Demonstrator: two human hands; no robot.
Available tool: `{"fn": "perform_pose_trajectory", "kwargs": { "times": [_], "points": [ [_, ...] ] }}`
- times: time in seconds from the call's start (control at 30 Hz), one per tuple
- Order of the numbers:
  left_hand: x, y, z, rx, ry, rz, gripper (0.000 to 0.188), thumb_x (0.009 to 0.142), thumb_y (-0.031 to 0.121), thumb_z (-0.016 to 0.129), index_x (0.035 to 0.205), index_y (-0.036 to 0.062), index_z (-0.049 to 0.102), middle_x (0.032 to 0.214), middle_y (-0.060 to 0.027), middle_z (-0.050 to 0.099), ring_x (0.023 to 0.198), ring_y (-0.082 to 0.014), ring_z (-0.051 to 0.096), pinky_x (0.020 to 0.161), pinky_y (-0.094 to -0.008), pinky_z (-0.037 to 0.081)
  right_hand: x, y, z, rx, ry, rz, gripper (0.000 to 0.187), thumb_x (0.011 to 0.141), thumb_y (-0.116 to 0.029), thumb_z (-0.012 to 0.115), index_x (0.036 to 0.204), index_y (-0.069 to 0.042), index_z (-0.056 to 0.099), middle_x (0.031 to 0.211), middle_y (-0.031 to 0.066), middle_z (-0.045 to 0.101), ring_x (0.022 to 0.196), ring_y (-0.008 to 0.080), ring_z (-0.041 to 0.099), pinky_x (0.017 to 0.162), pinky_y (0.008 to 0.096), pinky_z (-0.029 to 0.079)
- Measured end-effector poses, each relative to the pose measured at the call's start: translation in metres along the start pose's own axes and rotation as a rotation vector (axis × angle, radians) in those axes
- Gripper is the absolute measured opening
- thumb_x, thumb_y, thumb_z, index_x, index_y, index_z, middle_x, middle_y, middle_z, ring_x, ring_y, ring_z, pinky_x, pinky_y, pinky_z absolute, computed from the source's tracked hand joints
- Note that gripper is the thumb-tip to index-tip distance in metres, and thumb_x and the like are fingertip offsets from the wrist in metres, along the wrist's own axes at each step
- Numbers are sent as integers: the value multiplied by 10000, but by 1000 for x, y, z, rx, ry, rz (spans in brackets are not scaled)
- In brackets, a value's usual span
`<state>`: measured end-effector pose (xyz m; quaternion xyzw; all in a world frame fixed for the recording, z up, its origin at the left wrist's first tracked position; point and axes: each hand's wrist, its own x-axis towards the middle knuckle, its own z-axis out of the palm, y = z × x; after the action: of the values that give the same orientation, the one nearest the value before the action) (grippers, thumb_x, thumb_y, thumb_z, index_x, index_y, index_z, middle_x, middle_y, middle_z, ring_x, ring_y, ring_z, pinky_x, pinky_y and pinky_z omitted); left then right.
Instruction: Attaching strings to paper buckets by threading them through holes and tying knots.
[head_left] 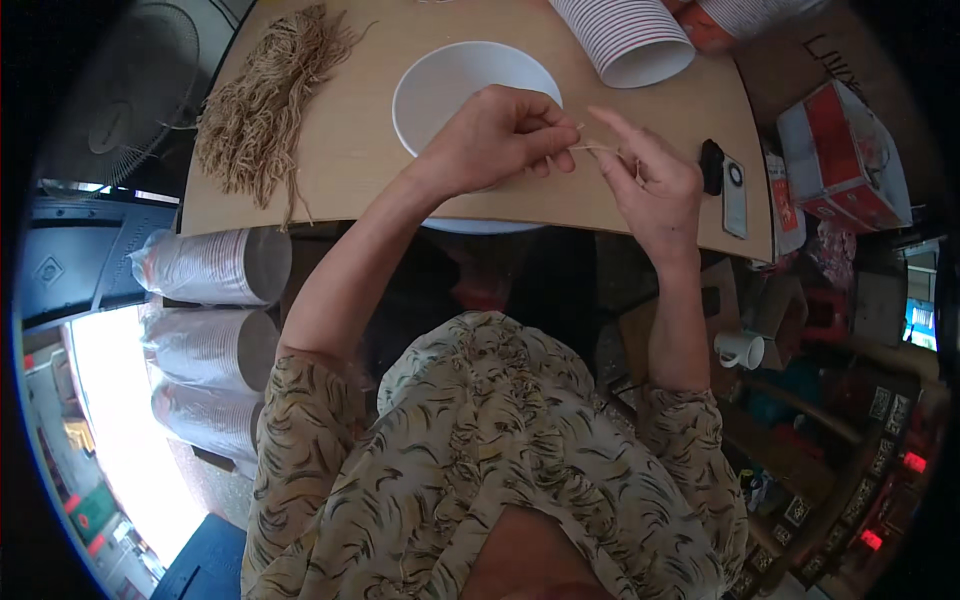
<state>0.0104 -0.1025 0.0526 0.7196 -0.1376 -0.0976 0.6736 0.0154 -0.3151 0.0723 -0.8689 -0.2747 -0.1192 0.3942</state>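
My left hand [497, 135] hovers over a white bowl [440, 85] on the tan table [360, 150], fingers pinched on one end of a short tan string [596, 148]. My right hand [655, 190] is just to the right, index finger extended, pinching the other end of the same string. The string stretches between the two hands near the table's front edge. A large bundle of the same tan strings [265, 105] lies on the table at the far left.
A stack of white paper cups [625, 35] lies on its side at the back right. A black object and a small remote [733, 190] sit at the right edge. Wrapped cup stacks [215, 265] lie left of the table. A red box [840, 155] and clutter stand right.
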Motion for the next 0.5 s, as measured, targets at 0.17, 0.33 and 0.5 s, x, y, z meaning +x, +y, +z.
{"fn": "perform_pose_trajectory", "kwargs": {
  "times": [0.17, 0.33, 0.5],
  "points": [
    [-1, -4, 1, 16, -31, 15, 218, 1001, 191, 634, 1062, -13, 679, 829, -26, 715, 683, -37, 589, 557, -183, 450, 4, 11, 7, 16, 68, -193, 341, 814, -38, 767, 1144, -114, 735, 782, 76, 682, 634, 174, 631, 583, 291, 495],
    [-2, -5, -2, -22, -49, -10, 208, 1007, 173, 623, 1086, -11, 679, 842, -27, 714, 681, -25, 578, 527, -178, 416, 8, 11, 4, -56, 33, -272, 287, 805, -51, 770, 1088, -99, 747, 724, 76, 650, 612, 199, 603, 568, 304, 474],
    [-1, -4, -3, -28, -70, -11, 203, 1008, 166, 620, 1096, -6, 682, 834, -23, 710, 667, -19, 563, 506, -176, 399, 7, 12, 7, 71, 10, -129, 200, 824, -76, 764, 1023, -67, 747, 716, 83, 640, 605, 191, 591, 566, 308, 468]
  ]
}}
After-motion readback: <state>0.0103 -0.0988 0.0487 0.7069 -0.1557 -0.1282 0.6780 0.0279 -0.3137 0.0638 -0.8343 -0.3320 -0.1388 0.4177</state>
